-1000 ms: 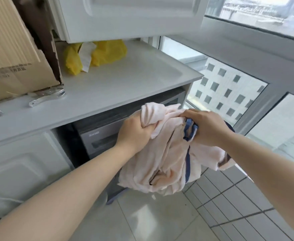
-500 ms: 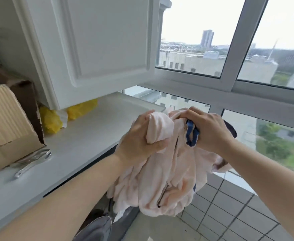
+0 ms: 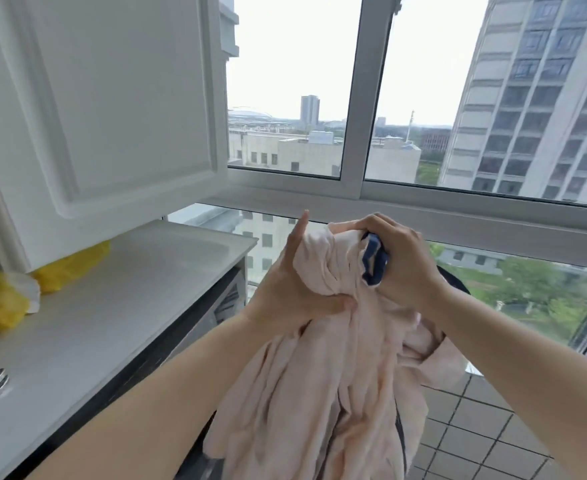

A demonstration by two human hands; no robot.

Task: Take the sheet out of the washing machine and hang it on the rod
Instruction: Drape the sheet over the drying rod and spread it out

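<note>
Sheet (image 3: pixel 320 393) bunched in 2 hands, clear of the machine, no rod in view yet.
Risk, as I judge it: left hand (image 3: pixel 295 289) has only a partial hold, w/ fingers (image 3: pixel 297 233) straight up along the cloth & thumb pressing the twist from below, so the wad could slide out that side & the hanging tail drag on the tiled floor (image 3: pixel 475 427). Right hand (image 3: pixel 403 268) is curled tight round the top of the bundle, pinching the blue edge (image 3: pixel 375 261), & it's carrying most of the load; if it lets go to reach up, the lot probably drops.
</note>
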